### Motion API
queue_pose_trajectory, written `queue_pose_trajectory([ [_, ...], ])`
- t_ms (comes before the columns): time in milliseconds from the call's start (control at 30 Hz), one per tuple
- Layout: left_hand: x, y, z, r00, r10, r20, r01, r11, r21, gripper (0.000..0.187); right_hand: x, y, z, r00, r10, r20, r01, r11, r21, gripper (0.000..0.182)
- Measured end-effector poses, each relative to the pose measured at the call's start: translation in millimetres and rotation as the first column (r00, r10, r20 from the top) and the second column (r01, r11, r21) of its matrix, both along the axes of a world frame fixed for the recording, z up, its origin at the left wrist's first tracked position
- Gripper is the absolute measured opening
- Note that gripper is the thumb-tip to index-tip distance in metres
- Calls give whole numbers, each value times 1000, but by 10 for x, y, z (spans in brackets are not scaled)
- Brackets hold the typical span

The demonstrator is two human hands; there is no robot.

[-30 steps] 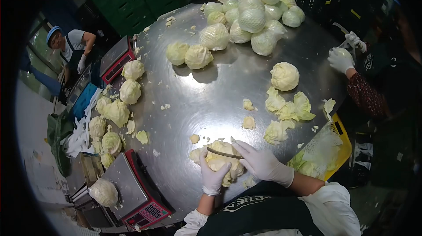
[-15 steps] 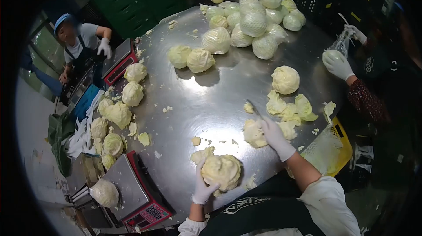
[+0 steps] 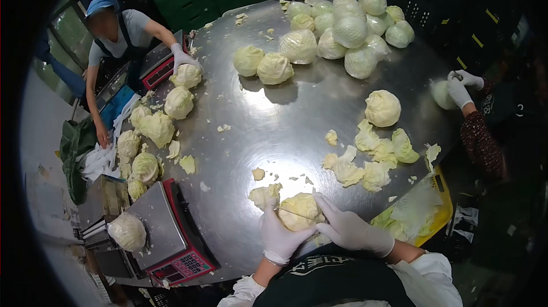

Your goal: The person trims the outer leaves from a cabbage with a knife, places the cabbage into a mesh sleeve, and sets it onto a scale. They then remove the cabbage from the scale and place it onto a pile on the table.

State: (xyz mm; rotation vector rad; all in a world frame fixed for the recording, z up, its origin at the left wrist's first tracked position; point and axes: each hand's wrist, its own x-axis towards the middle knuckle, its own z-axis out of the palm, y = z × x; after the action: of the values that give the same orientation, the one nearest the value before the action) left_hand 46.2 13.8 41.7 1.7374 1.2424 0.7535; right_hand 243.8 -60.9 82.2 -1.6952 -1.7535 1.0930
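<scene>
A wide, shiny round steel table (image 3: 274, 135) fills the space in front of me, strewn with pale leaf scraps and ringed by other gloved workers: one in a blue cap on the far left rests a hand on a cabbage by a scale, one at the top handles a head, and one on the right grips a head with both hands.

Half a second ago my right hand was stretched out to the loose pile of trimmed outer leaves (image 3: 371, 161) on the right, with the knife in it, while my left alone steadied the head. Now my right hand in its white glove (image 3: 348, 228) is back at the near edge, closed around the side of the pale yellow-green cabbage head (image 3: 299, 211) directly in front of my apron. My left hand in its white glove (image 3: 279, 237) cups the cabbage from below and the left, fingers wrapped on it. A thin dark knife blade (image 3: 297, 214) lies across the top of the head between my hands; I cannot tell exactly how its handle sits in my grip.

I judge the discarded leaf has been pushed aside, and trimming resumes on this head. A red-fronted weighing scale (image 3: 171, 233) sits just left, a netted cabbage (image 3: 127, 231) beside it.
</scene>
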Motion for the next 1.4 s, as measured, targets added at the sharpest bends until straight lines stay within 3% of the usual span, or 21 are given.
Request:
queue_pose_trajectory([
  [33, 35, -19, -12, 985, -10, -171, 24, 996, 81, 107, -11, -23, 19, 1000, -4, 7, 4, 1000, -5, 76],
  [67, 75, -42, -25, 983, 25, -181, 9, 982, 186, 100, -44, -37, 66, 998, -34, 56, 39, 995, -93, 75],
  [100, 96, -54, -23, 984, 21, -178, 12, 983, 185, 100, -66, -50, 90, 993, -59, 106, 77, 981, -177, 74],
  [133, 109, -64, -9, 985, 22, -171, 14, 978, 210, 94, -107, -98, 7, 987, -102, 123, 114, 989, -93, 72],
  [233, 149, -104, 24, 984, 14, -177, 26, 974, 226, 84, -122, -96, 112, 969, -69, 237, 102, 987, -127, 69],
  [267, 163, -119, 32, 982, 6, -190, 36, 975, 218, 79, -115, -111, 94, 955, -101, 278, 108, 994, -10, 63],
  [367, 245, -113, 72, 976, 23, -218, 46, 951, 306, 74, -58, -39, 188, 952, -146, 268, 140, 989, 41, 52],
  [500, 259, -182, 78, 953, -42, -299, 149, 926, 346, 74, 291, 201, -110, 942, -210, 263, 176, 973, 146, 42],
  [567, 253, -159, 117, 944, -29, -329, 149, 926, 347, 75, 375, 251, -31, 968, -147, 204, 131, 987, 90, 42],
  [600, 236, -153, 76, 945, -25, -326, 146, 924, 352, 77, 346, 253, 20, 965, -72, 252, 84, 996, -37, 46],
  [733, 222, -145, 29, 944, -9, -330, 132, 926, 353, 76, 35, -72, -7, 981, -113, 156, 106, 993, 52, 56],
  [867, 293, -210, 4, 957, 7, -289, 112, 913, 392, 74, -30, -137, 0, 975, -157, 157, 154, 988, 32, 56],
  [967, 347, -205, 21, 949, 17, -316, 137, 878, 459, 72, 93, 23, 73, 955, -100, 279, 122, 991, -62, 48],
  [1033, 344, -197, 90, 940, 1, -341, 153, 892, 425, 73, 214, 192, -102, 973, -161, 166, 166, 986, -16, 39],
  [1100, 361, -244, 105, 925, 8, -380, 187, 861, 473, 74, 358, 310, -79, 949, -231, 217, 228, 973, 37, 38],
  [1167, 321, -275, 83, 906, 13, -423, 226, 829, 511, 76, 468, 401, -186, 965, -159, 209, 161, 987, 9, 37],
  [1233, 255, -238, 3, 906, -53, -420, 282, 817, 504, 81, 489, 437, -379, 953, -196, 230, 176, 979, 103, 35],
  [1300, 105, -221, -54, 906, -105, -409, 317, 810, 494, 86, 536, 488, -544, 929, -350, -122, 326, 928, -179, 33],
  [1333, 10, -214, -23, 904, -186, -384, 351, 836, 421, 88, 597, 503, -790, 930, -348, -121, 324, 929, -178, 33],
  [1400, -262, -197, -57, 901, -251, -354, 373, 864, 338, 91, 758, 389, -1356, 808, -543, -230, 470, 828, -305, 34],
])
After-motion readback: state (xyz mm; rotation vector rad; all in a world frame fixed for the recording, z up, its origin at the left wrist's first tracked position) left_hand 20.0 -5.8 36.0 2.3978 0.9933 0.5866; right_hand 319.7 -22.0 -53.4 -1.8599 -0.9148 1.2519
